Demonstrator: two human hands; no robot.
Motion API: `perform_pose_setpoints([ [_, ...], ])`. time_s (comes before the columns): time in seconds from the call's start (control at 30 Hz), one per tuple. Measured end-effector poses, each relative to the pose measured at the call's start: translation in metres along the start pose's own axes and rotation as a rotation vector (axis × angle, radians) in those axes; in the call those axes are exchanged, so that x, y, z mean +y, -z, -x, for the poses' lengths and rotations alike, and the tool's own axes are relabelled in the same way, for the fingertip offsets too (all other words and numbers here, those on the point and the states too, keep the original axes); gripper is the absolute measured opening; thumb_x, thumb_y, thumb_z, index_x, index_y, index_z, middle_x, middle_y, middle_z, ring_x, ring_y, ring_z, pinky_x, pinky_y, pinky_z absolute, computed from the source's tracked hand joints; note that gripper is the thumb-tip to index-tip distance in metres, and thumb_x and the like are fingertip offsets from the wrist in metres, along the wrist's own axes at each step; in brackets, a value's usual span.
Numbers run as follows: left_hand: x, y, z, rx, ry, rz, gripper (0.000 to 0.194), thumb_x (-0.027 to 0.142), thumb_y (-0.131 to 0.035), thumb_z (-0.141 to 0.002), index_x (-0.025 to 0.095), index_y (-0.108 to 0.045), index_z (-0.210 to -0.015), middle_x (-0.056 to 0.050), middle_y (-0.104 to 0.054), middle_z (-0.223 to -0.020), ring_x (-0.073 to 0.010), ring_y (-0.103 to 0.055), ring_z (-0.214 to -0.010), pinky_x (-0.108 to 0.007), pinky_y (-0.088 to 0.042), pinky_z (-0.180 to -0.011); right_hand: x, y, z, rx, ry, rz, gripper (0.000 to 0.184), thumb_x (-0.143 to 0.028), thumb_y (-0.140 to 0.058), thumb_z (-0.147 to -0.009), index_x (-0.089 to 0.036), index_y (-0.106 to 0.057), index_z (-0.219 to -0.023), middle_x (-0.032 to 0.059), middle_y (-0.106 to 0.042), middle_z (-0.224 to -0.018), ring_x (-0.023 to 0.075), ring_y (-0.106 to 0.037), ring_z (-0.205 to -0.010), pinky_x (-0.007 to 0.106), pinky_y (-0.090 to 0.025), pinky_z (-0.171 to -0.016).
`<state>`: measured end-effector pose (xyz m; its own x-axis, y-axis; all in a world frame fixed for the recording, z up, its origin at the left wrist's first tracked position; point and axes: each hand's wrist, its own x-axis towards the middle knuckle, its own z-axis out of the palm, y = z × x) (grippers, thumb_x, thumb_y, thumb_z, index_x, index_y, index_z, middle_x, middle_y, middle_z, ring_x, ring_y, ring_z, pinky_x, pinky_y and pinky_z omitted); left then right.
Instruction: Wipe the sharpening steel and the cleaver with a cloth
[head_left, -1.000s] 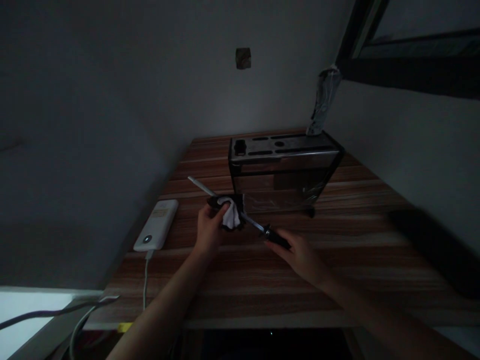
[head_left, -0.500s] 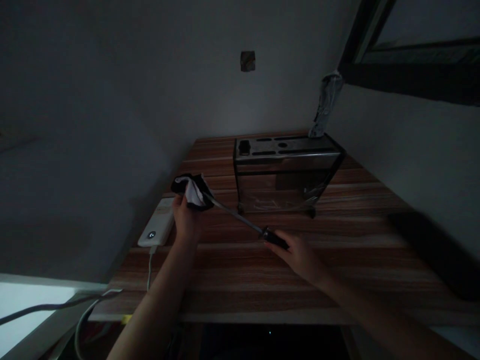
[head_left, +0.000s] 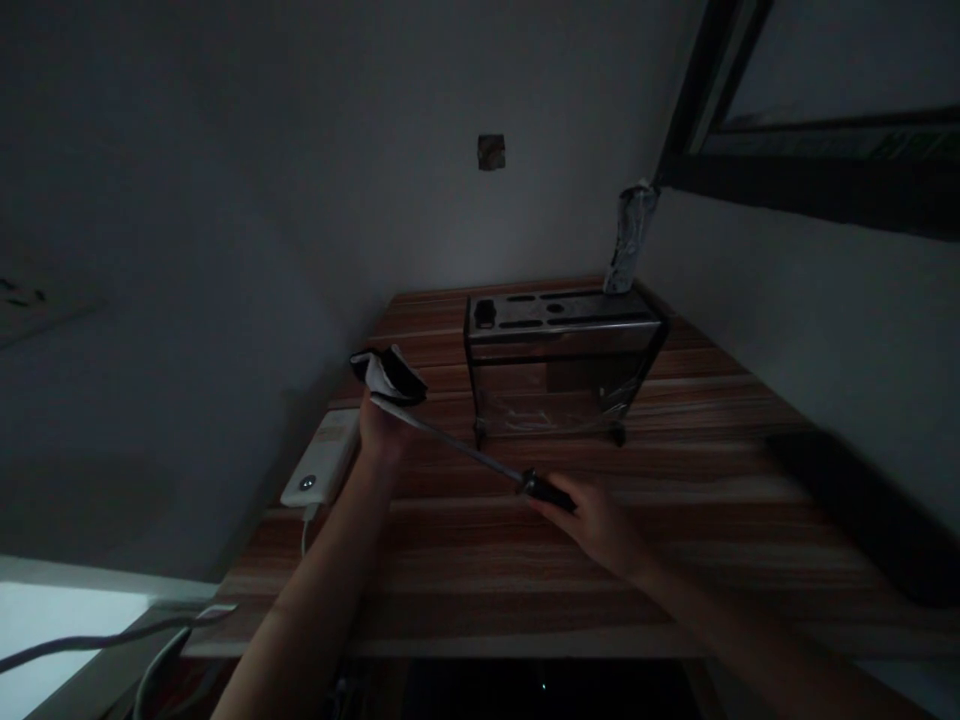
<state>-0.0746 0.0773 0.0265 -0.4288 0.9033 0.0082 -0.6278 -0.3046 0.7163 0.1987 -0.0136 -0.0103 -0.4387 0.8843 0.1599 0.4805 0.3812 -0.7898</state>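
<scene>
The right hand (head_left: 600, 522) is clenching the black, ridged-looking handle (head_left: 550, 492) of a slim, straight, grey metal rod (head_left: 459, 446); the rod is lying above the brown, streaky wood-grain table (head_left: 480, 570), its long axis running from four o'clock at the handle to ten o'clock at the bare tip. The left hand (head_left: 382, 432) is sitting at the tip end, well apart from the right; it is therefore the nearer hand to the tip, while the right is owning the handle end. Its fingers are grasping a crumpled black-and-white cloth (head_left: 405, 378); the cloth is bunching just past the tip, toward one o'clock of it, and the left hand is lying toward six o'clock of that same tip; in this dim light I cannot tell whether the metal is touching cloth or skin. The black-framed, clear-sided holder with a slotted metallic top (head_left: 551, 385) is standing upright toward two o'clock from the rod's middle, apart from it, and between eleven and twelve from the right hand; the white, rounded rectangular power bank (head_left: 326, 450) is lying near the left wrist, toward eight o'clock from the left hand.
</scene>
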Motion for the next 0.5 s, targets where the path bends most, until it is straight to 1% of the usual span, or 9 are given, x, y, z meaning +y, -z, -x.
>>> perform_pose_setpoints([
  [0.03,-0.006,-0.003,0.001,-0.010,0.064,0.030,0.031,0.028,-0.039,-0.091,0.020,-0.067,-0.082,0.001,-0.070,-0.070,-0.0122,-0.065,-0.067,-0.023,-0.052,-0.066,0.001,0.000,0.000,0.006,-0.003,-0.004,0.024,-0.038,-0.053,-0.085,-0.019,-0.066,-0.082,0.0030,-0.068,-0.073,0.0162,-0.063,-0.066,0.025,-0.046,-0.058],
  [0.1,-0.016,-0.008,0.003,-0.023,0.150,0.060,0.031,0.026,-0.038,-0.091,0.018,-0.067,-0.082,0.000,-0.070,-0.070,-0.0116,-0.065,-0.064,-0.023,-0.052,-0.063,0.003,-0.001,0.000,0.024,-0.007,-0.018,0.023,-0.038,-0.054,-0.084,-0.019,-0.066,-0.083,0.0034,-0.069,-0.075,0.0171,-0.063,-0.069,0.026,-0.047,-0.061],
  [0.2,-0.028,-0.011,0.008,-0.033,0.216,0.080,0.026,0.026,-0.043,-0.090,0.017,-0.066,-0.082,0.001,-0.069,-0.069,-0.0103,-0.064,-0.059,-0.021,-0.052,-0.059,0.004,-0.002,-0.001,0.067,0.001,-0.085,0.023,-0.037,-0.057,-0.082,-0.020,-0.063,-0.095,0.0047,-0.070,-0.088,0.0191,-0.065,-0.079,0.029,-0.049,-0.069],
  [0.27,-0.032,-0.009,0.010,-0.017,0.236,0.083,0.024,0.027,-0.047,-0.089,0.017,-0.066,-0.077,0.002,-0.068,-0.065,-0.0097,-0.064,-0.057,-0.019,-0.052,-0.058,0.004,-0.002,-0.001,0.084,0.006,-0.136,0.024,-0.037,-0.058,-0.082,-0.021,-0.061,-0.101,0.0053,-0.069,-0.094,0.0198,-0.064,-0.085,0.031,-0.050,-0.074],
  [0.37,-0.031,-0.008,0.007,0.006,0.248,0.080,0.025,0.028,-0.049,-0.087,0.017,-0.065,-0.071,0.001,-0.068,-0.062,-0.0105,-0.064,-0.055,-0.020,-0.052,-0.057,0.003,-0.002,-0.001,0.061,0.003,-0.161,0.022,-0.037,-0.058,-0.082,-0.022,-0.061,-0.097,0.0047,-0.069,-0.094,0.0201,-0.064,-0.087,0.032,-0.050,-0.077],
  [0.5,-0.025,-0.014,-0.001,-0.004,0.196,0.093,0.021,0.033,-0.053,-0.084,0.020,-0.065,-0.071,0.004,-0.068,-0.064,-0.0097,-0.064,-0.058,-0.020,-0.052,-0.062,0.002,-0.001,-0.001,0.052,0.009,-0.155,0.022,-0.038,-0.056,-0.083,-0.022,-0.061,-0.097,0.0048,-0.070,-0.094,0.0208,-0.065,-0.088,0.032,-0.051,-0.077],
])
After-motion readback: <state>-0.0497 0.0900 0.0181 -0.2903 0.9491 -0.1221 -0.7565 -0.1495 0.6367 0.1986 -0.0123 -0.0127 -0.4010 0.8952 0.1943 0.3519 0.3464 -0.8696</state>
